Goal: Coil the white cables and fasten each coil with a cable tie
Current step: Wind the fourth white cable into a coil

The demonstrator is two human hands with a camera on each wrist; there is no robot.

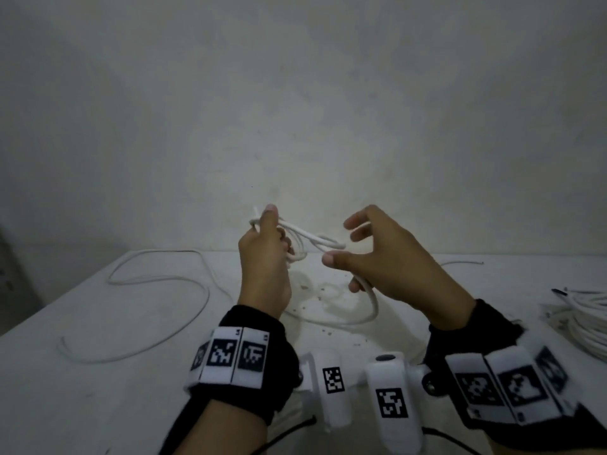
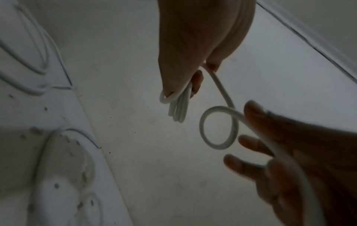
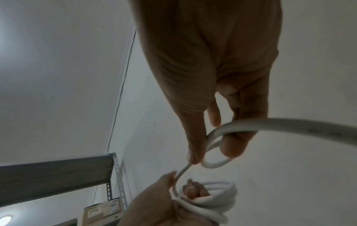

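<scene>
hands raised above a white tabletop [image 1: 138, 382]: the left hand [image 1: 262, 264] grips a small bundle of coiled white round cable [image 1: 297, 239], fingers curled around its loops, while the right hand [image 1: 391, 261] holds the same cable's free run with its lower fingers hooked round a fresh loop [image 2: 218, 127], thumb and upper fingers spread loose. a second loose white cable [image 1: 157, 280] snakes across the table to the left, and a larger white cable coil [image 1: 588, 323] lies at the far right edge.
</scene>
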